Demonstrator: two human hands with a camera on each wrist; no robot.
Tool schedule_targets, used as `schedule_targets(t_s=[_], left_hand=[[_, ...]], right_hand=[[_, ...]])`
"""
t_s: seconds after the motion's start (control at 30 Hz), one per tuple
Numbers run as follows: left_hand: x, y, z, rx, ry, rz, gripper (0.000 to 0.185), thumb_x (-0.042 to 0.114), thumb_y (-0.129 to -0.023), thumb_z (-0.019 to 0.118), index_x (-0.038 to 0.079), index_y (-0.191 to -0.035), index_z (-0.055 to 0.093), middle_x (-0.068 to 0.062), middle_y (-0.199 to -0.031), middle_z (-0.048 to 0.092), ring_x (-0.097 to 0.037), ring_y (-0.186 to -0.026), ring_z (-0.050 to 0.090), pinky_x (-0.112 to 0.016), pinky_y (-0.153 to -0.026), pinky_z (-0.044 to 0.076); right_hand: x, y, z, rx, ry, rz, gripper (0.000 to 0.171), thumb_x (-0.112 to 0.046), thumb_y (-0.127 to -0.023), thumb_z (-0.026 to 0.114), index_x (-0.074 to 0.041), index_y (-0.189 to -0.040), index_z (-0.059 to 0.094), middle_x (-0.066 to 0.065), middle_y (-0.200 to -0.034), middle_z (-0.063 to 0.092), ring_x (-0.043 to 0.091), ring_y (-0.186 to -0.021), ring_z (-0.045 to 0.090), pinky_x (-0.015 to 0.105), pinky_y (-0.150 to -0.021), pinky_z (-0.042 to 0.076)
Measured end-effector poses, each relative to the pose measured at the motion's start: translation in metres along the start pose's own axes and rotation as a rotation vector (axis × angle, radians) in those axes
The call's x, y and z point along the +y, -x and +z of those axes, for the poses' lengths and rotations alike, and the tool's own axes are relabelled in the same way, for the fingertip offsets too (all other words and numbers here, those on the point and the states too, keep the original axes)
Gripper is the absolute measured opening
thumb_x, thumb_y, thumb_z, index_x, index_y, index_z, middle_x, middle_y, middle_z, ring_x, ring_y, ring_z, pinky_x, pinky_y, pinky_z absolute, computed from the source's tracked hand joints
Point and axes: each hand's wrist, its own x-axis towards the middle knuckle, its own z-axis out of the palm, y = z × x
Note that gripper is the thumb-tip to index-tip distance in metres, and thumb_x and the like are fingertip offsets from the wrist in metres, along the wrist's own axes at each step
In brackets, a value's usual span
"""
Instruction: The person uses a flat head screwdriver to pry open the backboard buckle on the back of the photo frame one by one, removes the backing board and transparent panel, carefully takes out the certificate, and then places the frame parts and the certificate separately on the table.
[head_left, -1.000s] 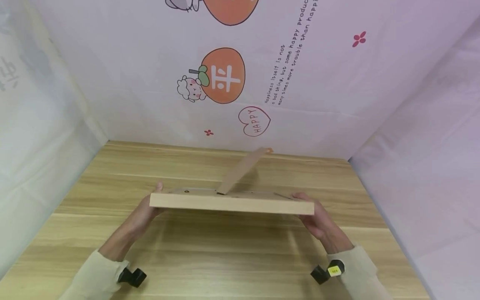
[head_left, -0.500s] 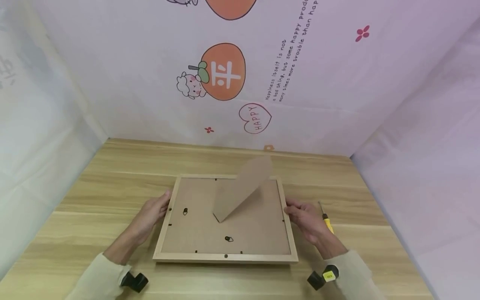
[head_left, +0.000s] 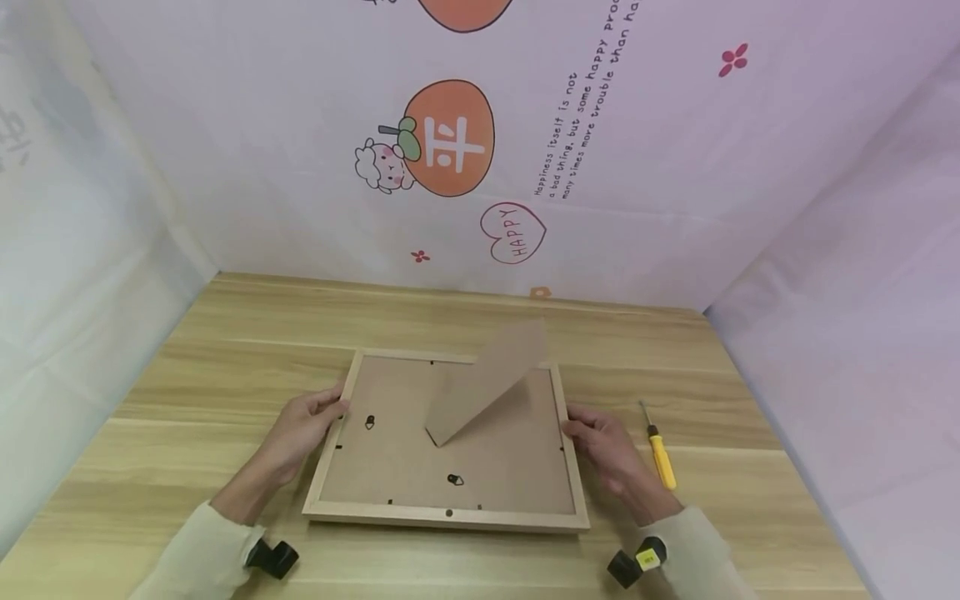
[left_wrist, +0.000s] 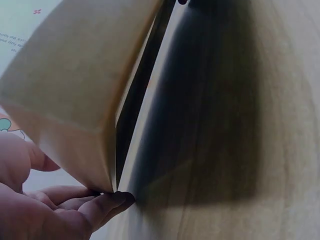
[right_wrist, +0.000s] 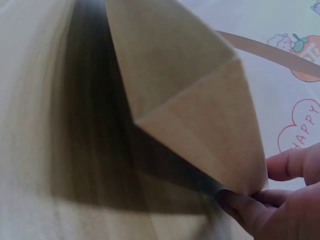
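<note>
A light wooden picture frame [head_left: 517,518] faces back side up in the head view, its brown backing board showing hanging rings and small black tabs. From the board a cardboard stand [head_left: 487,383] juts up toward the far right. My left hand [head_left: 300,429] grips the frame's left edge, thumb on top and fingertips beneath, as the left wrist view shows. On the opposite edge my right hand [head_left: 607,442] holds the frame the same way. Both wrist views show dark shadow under the near side, which stands a little off the table. The frame's front is hidden.
A yellow-handled screwdriver [head_left: 660,457] lies on the wooden table [head_left: 225,367], just right of my right hand. White printed cloth [head_left: 615,250] rises behind the table, and plain white cloth walls stand at both sides.
The frame was held up nearly edge-on; its near side has come down, so its back now faces up. The screwdriver has come into view. Both hands have kept their hold.
</note>
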Motion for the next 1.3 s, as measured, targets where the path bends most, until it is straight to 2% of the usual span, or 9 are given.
schedule_targets(t_s=[0.17,0.33,0.43,0.53,0.67,0.87,1.03,1.3], left_hand=[[-0.001,0.001,0.002,0.051,-0.041,0.009,0.051,0.017,-0.105,0.046,-0.001,-0.150,0.033,-0.028,-0.147,0.043,-0.040,-0.127,0.055,-0.035,-0.093,0.056],[-0.002,-0.002,0.002,0.075,-0.067,0.019,0.049,0.012,-0.103,0.049,-0.003,-0.148,0.035,-0.029,-0.145,0.045,-0.041,-0.127,0.054,-0.036,-0.094,0.055],[-0.003,-0.005,0.002,0.082,-0.058,0.025,0.049,0.010,-0.101,0.051,-0.004,-0.147,0.037,-0.029,-0.144,0.046,-0.040,-0.128,0.053,-0.034,-0.094,0.055],[-0.005,-0.008,0.001,0.094,-0.039,0.029,0.048,0.009,-0.100,0.054,-0.005,-0.145,0.041,-0.029,-0.143,0.048,-0.040,-0.126,0.055,-0.031,-0.093,0.055],[-0.007,-0.010,-0.002,0.118,-0.040,0.037,0.046,0.008,-0.099,0.057,-0.004,-0.142,0.045,-0.027,-0.140,0.050,-0.038,-0.122,0.058,-0.030,-0.093,0.054],[-0.010,-0.011,-0.003,0.153,-0.105,0.021,0.046,0.011,-0.098,0.060,0.000,-0.141,0.048,-0.024,-0.140,0.052,-0.037,-0.125,0.056,-0.031,-0.094,0.053],[-0.011,-0.011,-0.003,0.167,-0.174,0.016,0.044,0.013,-0.097,0.062,0.001,-0.138,0.052,-0.024,-0.137,0.056,-0.038,-0.123,0.058,-0.029,-0.091,0.056],[-0.014,-0.011,-0.003,0.170,-0.176,0.004,0.043,0.014,-0.096,0.063,0.000,-0.135,0.055,-0.024,-0.132,0.059,-0.035,-0.118,0.063,-0.031,-0.089,0.058]], right_hand=[[0.001,0.000,0.006,0.043,-0.002,-0.005,0.043,-0.007,-0.098,0.056,0.003,-0.140,0.050,0.022,-0.144,0.050,0.024,-0.127,0.054,0.029,-0.100,0.052],[0.002,0.001,0.008,0.064,0.048,-0.035,0.043,-0.009,-0.099,0.057,0.002,-0.140,0.050,0.022,-0.144,0.051,0.026,-0.128,0.053,0.035,-0.104,0.050],[0.003,0.001,0.008,0.069,0.070,-0.043,0.043,-0.009,-0.098,0.057,0.000,-0.140,0.050,0.020,-0.145,0.051,0.027,-0.130,0.051,0.034,-0.105,0.049],[0.005,0.000,0.008,0.077,0.087,-0.046,0.043,-0.009,-0.098,0.059,-0.002,-0.139,0.053,0.017,-0.143,0.053,0.025,-0.130,0.051,0.027,-0.100,0.050],[0.006,0.000,0.010,0.109,0.089,-0.053,0.040,-0.010,-0.096,0.062,-0.002,-0.135,0.058,0.017,-0.138,0.058,0.020,-0.120,0.057,0.019,-0.088,0.052],[0.005,-0.001,0.014,0.153,0.077,-0.062,0.039,-0.012,-0.095,0.064,0.001,-0.131,0.060,0.021,-0.133,0.061,0.015,-0.108,0.062,0.019,-0.081,0.054],[0.009,-0.005,0.016,0.180,0.103,-0.076,0.036,-0.010,-0.094,0.065,0.001,-0.128,0.062,0.022,-0.126,0.065,0.012,-0.099,0.065,0.019,-0.077,0.056],[0.011,-0.007,0.019,0.225,0.148,-0.084,0.034,-0.011,-0.092,0.069,0.000,-0.124,0.066,0.020,-0.120,0.068,0.010,-0.092,0.065,0.019,-0.072,0.056]])
